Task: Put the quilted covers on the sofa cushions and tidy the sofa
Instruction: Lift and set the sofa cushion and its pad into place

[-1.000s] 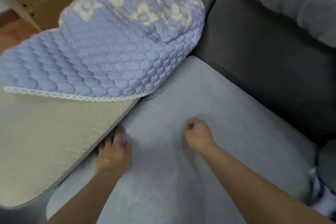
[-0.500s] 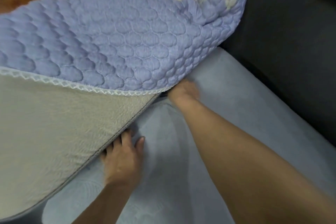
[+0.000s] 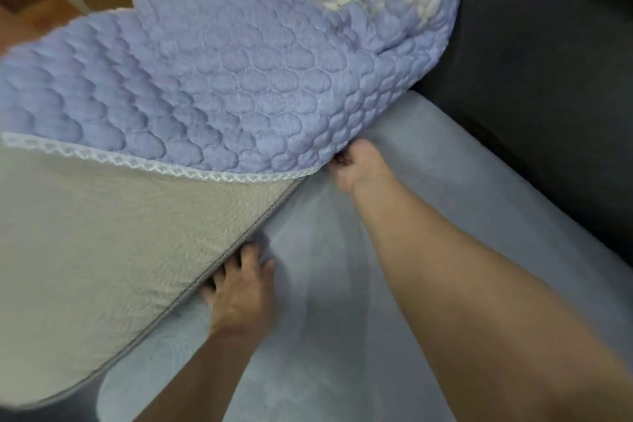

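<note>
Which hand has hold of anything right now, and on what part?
The right hand grips the light blue cover in a bunch beside the purple quilted cover's lace edge. The left hand presses flat at the beige cushion's edge, gripping nothing visible.

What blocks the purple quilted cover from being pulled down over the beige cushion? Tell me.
Nothing visible does. The purple quilted cover lies folded back above the bare beige cushion; the right hand is at its lace-trimmed edge, and the left hand is at the cushion's seam.

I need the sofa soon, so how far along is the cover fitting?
Done: none clearly. In hand: the right hand grips pale blue fabric under the folded-back quilted cover; the left hand presses beside the beige cushion. Left: spreading that cover flat.
</note>
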`<state>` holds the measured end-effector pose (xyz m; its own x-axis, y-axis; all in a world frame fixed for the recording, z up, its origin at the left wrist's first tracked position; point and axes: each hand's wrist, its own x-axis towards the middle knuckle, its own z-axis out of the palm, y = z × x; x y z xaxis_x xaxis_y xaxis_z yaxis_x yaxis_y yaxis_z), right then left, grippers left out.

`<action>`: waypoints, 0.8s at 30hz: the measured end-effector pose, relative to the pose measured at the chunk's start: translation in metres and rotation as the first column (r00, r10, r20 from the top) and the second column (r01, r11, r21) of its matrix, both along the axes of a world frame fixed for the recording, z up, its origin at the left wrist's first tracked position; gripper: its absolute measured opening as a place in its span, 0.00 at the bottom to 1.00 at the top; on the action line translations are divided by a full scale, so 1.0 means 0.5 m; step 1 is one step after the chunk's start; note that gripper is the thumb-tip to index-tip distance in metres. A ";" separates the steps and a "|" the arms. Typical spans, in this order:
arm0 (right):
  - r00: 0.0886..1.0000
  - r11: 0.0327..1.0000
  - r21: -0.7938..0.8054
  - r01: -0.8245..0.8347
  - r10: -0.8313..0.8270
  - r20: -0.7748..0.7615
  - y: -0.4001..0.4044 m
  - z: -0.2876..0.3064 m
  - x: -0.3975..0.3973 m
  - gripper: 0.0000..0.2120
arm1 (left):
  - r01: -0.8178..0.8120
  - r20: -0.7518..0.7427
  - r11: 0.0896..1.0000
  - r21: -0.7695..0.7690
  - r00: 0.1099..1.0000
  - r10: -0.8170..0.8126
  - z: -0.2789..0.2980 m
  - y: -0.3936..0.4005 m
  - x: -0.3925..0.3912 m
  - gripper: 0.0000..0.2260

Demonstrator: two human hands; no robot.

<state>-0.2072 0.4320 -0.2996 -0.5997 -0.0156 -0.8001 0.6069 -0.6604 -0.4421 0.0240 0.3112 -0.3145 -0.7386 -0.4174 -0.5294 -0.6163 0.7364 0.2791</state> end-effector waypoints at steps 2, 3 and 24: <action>0.999 0.999 0.005 0.034 -0.034 -0.042 -0.006 -0.024 -0.004 0.14 | -0.020 -0.035 0.998 0.067 0.999 0.023 0.000 -0.011 0.001 0.16; 0.997 1.000 0.026 0.001 0.001 -0.071 -0.004 -0.030 0.003 0.14 | -0.028 -0.071 0.995 0.097 0.997 0.035 0.001 -0.017 0.002 0.16; 0.568 0.128 0.644 -0.754 0.620 0.541 -0.099 -0.105 0.190 0.16 | -0.803 0.483 -0.256 0.539 0.045 0.874 0.107 -0.072 0.148 0.18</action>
<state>-0.1122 0.3827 -0.3521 -0.5932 0.2454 -0.7667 0.6965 0.6340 -0.3360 0.0978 0.2752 -0.2611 -0.0132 -0.3204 -0.9472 -0.4531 -0.8425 0.2913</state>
